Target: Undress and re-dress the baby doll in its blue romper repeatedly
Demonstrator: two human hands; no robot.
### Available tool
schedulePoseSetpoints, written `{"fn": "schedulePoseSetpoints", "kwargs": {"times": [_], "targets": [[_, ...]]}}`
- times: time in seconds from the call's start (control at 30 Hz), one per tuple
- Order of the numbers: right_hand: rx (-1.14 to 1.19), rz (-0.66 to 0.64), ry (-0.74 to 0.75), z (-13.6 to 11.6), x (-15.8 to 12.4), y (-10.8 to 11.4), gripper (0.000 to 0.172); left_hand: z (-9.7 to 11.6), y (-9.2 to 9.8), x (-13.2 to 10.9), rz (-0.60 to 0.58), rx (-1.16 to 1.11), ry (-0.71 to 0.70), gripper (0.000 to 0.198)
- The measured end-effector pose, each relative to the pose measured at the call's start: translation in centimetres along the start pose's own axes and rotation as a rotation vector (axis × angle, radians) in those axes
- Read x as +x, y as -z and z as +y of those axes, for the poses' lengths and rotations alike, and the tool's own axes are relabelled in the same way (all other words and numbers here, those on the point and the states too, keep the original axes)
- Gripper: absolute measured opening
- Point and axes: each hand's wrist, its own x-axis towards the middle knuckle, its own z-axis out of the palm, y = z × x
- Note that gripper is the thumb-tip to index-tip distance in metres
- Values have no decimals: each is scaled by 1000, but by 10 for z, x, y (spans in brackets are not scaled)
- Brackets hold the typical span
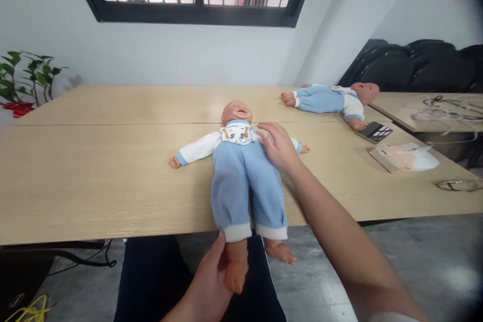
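Note:
A baby doll [245,176] in a blue and white outfit lies on its back on the table, head away from me. Its arms are spread and its feet hang past the near edge. An elephant face decorates the chest. My left hand [211,282] is closed around the doll's ankle at the white cuff, thumb on the near side; its other fingers are mostly hidden behind the leg. Over the doll's upper arm on the right, beside the chest, lies my right hand [279,147] with fingers extended, covering part of the sleeve.
A second doll [324,99] lies at the back right of the table [113,176], near a dark calculator-like item [375,132] and a tissue pack [403,157]. Glasses [458,185] lie at the right edge. Cables [449,110] lie on another table; a plant [32,78] stands left.

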Motion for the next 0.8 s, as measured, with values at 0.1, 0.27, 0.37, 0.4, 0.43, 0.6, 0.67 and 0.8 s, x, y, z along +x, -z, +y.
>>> {"fn": "schedulePoseSetpoints", "kwargs": {"times": [0.1, 0.27, 0.37, 0.4, 0.43, 0.6, 0.67, 0.8], "targets": [[61, 25, 76, -77, -80, 22, 41, -3, 5, -2, 27, -32, 7, 49], [115, 165, 230, -181, -248, -1, 55, -10, 21, -9, 167, -71, 27, 47], [60, 148, 28, -214, -278, -25, 78, -2, 16, -17, 213, -102, 137, 53], [28, 180, -24, -221, -274, -30, 84, 1, 11, -18, 207, -105, 156, 55], [-3, 218, -57, -226, -266, -33, 90, 4, 7, -19, 196, -107, 157, 54], [-57, 151, -59, -228, -218, -20, 75, 6, -9, -17, 59, -121, 73, 40], [-42, 146, -46, -225, -212, -13, 71, 2, -10, -16, -44, -156, 71, 34], [37, 231, -59, -220, -215, -11, 70, -3, -3, -12, -162, -240, 63, 36]]}}
